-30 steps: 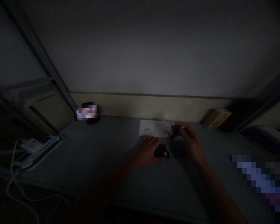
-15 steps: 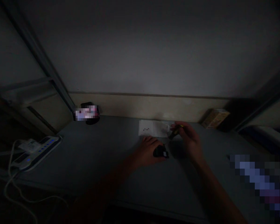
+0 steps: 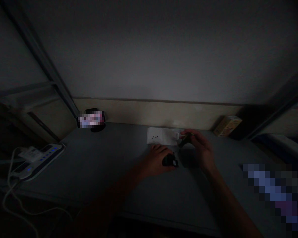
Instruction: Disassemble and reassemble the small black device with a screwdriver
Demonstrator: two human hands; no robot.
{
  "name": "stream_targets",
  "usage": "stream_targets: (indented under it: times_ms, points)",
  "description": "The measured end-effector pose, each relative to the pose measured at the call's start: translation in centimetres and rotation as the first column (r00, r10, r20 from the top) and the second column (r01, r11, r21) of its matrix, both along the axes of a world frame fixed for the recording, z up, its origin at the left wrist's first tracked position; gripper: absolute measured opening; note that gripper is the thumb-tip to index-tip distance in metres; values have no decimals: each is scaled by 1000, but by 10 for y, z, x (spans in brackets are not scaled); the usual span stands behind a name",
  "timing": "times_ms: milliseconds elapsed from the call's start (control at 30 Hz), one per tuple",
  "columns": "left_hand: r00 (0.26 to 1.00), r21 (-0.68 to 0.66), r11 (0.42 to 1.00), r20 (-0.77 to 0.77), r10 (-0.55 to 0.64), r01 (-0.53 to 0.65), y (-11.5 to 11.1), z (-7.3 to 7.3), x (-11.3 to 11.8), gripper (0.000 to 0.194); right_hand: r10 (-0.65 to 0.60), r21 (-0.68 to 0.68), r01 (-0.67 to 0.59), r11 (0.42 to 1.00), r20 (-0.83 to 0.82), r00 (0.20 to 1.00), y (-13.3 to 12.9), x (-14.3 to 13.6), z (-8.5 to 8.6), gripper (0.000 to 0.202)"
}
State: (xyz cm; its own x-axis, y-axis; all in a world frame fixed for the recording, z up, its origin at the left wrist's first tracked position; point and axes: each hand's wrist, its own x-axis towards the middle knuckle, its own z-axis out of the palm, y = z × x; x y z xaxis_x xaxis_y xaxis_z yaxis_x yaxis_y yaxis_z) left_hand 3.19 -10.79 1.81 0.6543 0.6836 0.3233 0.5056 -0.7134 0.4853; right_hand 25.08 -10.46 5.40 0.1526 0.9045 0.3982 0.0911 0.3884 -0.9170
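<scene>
My left hand (image 3: 159,161) is wrapped round a small black device (image 3: 169,160) with a small white label, resting on the grey table (image 3: 94,165). My right hand (image 3: 201,145) grips a screwdriver (image 3: 186,139) with a dark and yellow handle. The tool slants down to the left, its lower end near the device; in the dim light I cannot tell whether they touch. Just beyond my hands lies a white sheet (image 3: 167,132) with several tiny dark pieces (image 3: 154,137), too small to name for sure. A small whitish item (image 3: 176,136) sits at its right part.
A phone (image 3: 90,119) with a blurred-out screen leans on a dark stand at the back left. On the left is a white power strip (image 3: 43,162) with a plug and cables. A small box (image 3: 227,126) stands at the back right. A pixelated patch covers something at the right edge.
The whole view has shifted very slightly. Both hands keep their grips, and the screwdriver stays close to the black device.
</scene>
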Motion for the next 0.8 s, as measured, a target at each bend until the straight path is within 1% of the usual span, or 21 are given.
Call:
stream_targets:
  times_ms: [67,167,267,333,500,567,633,700,800]
  points:
    - [1000,7,1000,6,-4,4,0,-1,0,38,-4,7,4,1000,17,1000,-1,-3,-1,25]
    - [1000,7,1000,8,-8,8,1,-2,0,43,-79,60,75,995,53,995,-1,-6,-1,23]
    - [1000,9,1000,11,-10,10,2,-4,0,47,-140,47,136,990,89,986,-1,-7,0,21]
    - [1000,4,1000,9,-13,13,3,-4,0,48,-117,25,115,993,78,990,-2,-6,1,19]
    - [1000,-25,1000,-6,-8,8,2,-2,0,46,75,50,-73,996,-28,997,0,-2,-2,30]
    - [1000,-22,1000,-4,-5,5,2,-2,0,44,113,48,-111,993,-44,993,1,-1,-5,29]
    - [1000,-18,1000,8,-10,11,2,-2,0,43,117,33,-115,993,-44,992,1,-2,-7,26]
    - [1000,-17,1000,17,-9,9,2,-2,0,43,95,31,-93,995,-42,995,1,-5,-7,25]
    - [1000,-29,1000,12,4,-4,2,-3,0,43,2,40,-1,999,-20,1000,-1,-10,-4,22]
